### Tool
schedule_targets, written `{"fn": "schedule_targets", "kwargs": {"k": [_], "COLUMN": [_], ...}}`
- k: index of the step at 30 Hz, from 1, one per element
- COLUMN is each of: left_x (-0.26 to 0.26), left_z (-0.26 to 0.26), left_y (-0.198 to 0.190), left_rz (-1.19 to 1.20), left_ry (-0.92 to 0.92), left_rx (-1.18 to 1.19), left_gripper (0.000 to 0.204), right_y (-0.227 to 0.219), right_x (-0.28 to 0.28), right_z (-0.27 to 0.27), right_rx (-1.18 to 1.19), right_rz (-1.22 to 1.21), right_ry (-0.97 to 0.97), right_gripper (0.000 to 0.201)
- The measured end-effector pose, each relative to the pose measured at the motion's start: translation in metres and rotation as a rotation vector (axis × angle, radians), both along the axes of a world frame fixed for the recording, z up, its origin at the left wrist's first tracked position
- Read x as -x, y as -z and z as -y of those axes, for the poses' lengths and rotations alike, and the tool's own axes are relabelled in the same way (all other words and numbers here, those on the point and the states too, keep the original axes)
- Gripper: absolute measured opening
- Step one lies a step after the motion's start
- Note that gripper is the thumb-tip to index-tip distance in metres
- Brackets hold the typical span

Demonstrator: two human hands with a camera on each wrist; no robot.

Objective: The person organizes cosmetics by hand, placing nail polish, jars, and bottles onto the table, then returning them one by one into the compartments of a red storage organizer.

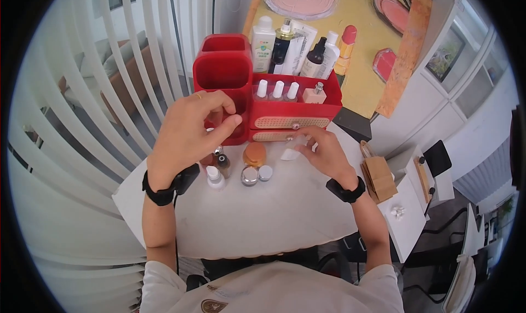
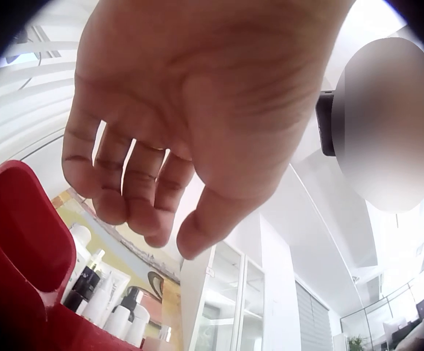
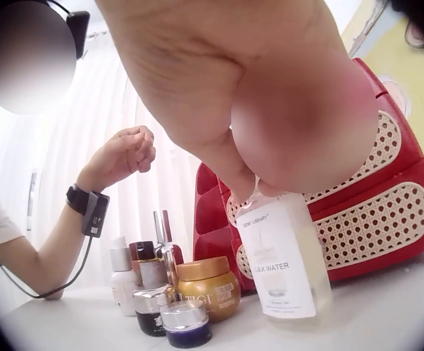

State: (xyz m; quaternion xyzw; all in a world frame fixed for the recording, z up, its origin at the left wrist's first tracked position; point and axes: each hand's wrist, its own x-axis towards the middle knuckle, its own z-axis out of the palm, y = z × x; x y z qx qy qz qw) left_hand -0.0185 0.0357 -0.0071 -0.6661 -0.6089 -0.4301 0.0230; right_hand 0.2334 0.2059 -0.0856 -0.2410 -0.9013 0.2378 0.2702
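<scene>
My right fingertips pinch the top of a clear rectangular bottle with a white paper label (image 3: 281, 256), right hand (image 1: 329, 154) just in front of the woven-front drawers of the red multi-compartment organizer (image 1: 245, 83); can't tell if its base touches the white tabletop (image 1: 263, 220). My left fingers hang loosely curled, grasping nothing, left hand (image 1: 192, 129) above the organizer's left side. In front of the organizer, left of the bottle: round amber jar (image 1: 254, 155), two small silver-lidded round jars (image 1: 250, 175), white-capped bottle (image 1: 215, 177).
</scene>
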Motion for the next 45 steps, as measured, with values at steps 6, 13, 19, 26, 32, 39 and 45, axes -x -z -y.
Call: {"fn": "schedule_targets", "kwargs": {"k": [6, 13, 19, 26, 32, 39, 45], "left_x": [0.006, 0.006, 0.003, -0.008, -0.006, -0.008, -0.01], "left_z": [0.007, 0.006, 0.004, 0.006, 0.012, 0.017, 0.02], "left_y": [-0.003, -0.001, 0.001, -0.002, -0.004, -0.006, -0.008], "left_rz": [-0.059, -0.147, -0.133, -0.103, -0.135, -0.143, -0.155], "left_ry": [-0.096, -0.133, -0.107, -0.033, -0.055, -0.095, -0.141], "left_rx": [0.036, 0.086, 0.056, -0.027, -0.061, -0.06, -0.079], "left_gripper": [0.016, 0.017, 0.016, 0.014, 0.015, 0.016, 0.015], "right_y": [-0.001, -0.001, -0.06, -0.081, -0.082, -0.116, -0.1], "right_x": [-0.002, -0.01, -0.015, 0.008, 0.016, -0.011, -0.056], "right_z": [-0.004, -0.009, -0.014, -0.061, -0.07, -0.063, -0.027], "right_rx": [0.039, 0.013, 0.023, -0.122, -0.155, -0.23, -0.134], "right_rz": [0.03, 0.031, -0.119, -0.175, -0.045, -0.295, -0.171], "right_ry": [0.024, 0.017, 0.217, 0.137, 0.164, 0.264, 0.253], "right_gripper": [0.031, 0.033, 0.029, 0.03, 0.03, 0.033, 0.022]}}
